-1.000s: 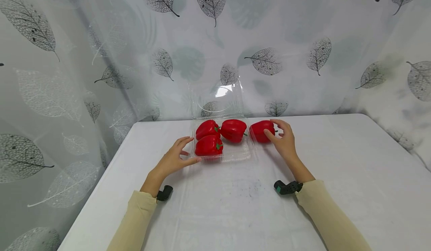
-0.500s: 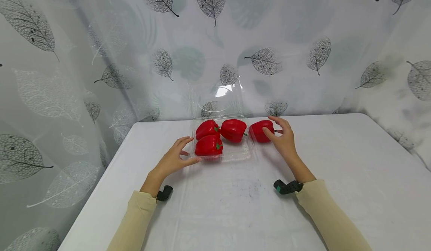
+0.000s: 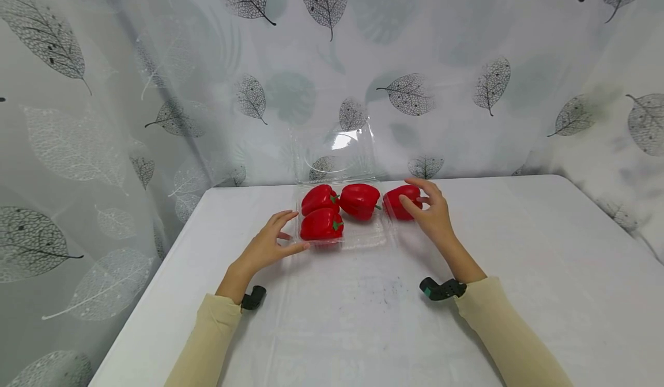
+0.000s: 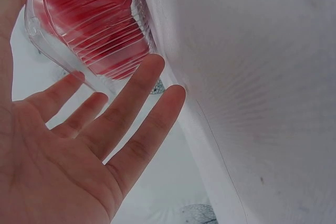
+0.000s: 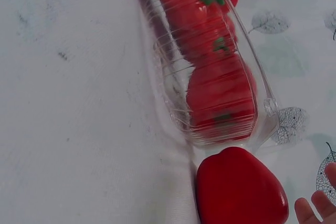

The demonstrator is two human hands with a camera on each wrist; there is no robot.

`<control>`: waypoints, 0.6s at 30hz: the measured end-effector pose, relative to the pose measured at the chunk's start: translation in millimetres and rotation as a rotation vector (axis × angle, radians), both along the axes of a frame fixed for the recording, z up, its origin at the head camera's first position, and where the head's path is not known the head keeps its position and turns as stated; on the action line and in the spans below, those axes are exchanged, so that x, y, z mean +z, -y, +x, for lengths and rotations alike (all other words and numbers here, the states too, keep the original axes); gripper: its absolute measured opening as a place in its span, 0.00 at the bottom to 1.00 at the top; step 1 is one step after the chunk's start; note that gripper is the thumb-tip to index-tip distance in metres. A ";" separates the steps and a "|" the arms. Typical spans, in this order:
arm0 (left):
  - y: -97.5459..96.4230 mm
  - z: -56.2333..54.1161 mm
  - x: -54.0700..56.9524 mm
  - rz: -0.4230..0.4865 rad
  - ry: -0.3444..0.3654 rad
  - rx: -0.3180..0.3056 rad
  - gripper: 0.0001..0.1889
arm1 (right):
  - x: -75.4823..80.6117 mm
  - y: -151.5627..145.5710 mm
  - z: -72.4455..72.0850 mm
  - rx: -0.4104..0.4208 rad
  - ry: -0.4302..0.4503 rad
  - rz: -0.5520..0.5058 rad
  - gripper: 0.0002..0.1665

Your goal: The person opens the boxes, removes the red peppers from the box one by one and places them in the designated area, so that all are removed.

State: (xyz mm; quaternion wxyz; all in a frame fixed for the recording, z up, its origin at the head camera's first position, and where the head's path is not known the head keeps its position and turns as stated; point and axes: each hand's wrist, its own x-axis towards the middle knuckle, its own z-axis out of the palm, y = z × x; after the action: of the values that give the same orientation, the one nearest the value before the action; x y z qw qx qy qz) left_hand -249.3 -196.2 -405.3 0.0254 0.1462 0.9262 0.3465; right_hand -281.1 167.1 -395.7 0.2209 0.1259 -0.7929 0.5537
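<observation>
A clear plastic clamshell box [image 3: 365, 238] lies on the table with its lid [image 3: 334, 156] raised at the back. Inside are three red bell peppers: a front left one [image 3: 320, 224], a back left one [image 3: 319, 199] and a right one [image 3: 359, 200], all with green stems. Another red bell pepper [image 3: 396, 203] lies on the table just right of the box. My right hand [image 3: 434, 217] reaches around its right side; in the right wrist view the visible fingers [image 5: 320, 203] stand apart from it. My left hand [image 3: 267, 245] is spread beside the box's left wall, fingers [image 4: 126, 103] extended.
A white cloth covers the table [image 3: 332, 318], whose back edge runs just behind the box. A leaf-patterned curtain [image 3: 446, 41] hangs behind and at the sides. Dark wrist devices sit at the left wrist [image 3: 253, 298] and right wrist [image 3: 441, 289].
My right hand has shifted slightly left and farther over the loose bell pepper, which has barely moved. The left hand, the box and its peppers look the same.
</observation>
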 end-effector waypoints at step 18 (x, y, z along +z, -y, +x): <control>-0.3 0.7 1.4 0.008 -0.001 -0.004 0.46 | 8.3 13.8 10.6 0.090 0.001 0.060 0.24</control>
State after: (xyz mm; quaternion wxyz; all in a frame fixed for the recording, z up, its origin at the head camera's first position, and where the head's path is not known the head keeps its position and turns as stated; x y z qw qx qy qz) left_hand -248.6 -195.9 -403.9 0.0250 0.1483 0.9246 0.3500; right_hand -270.6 153.3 -387.4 0.1916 0.1677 -0.8030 0.5389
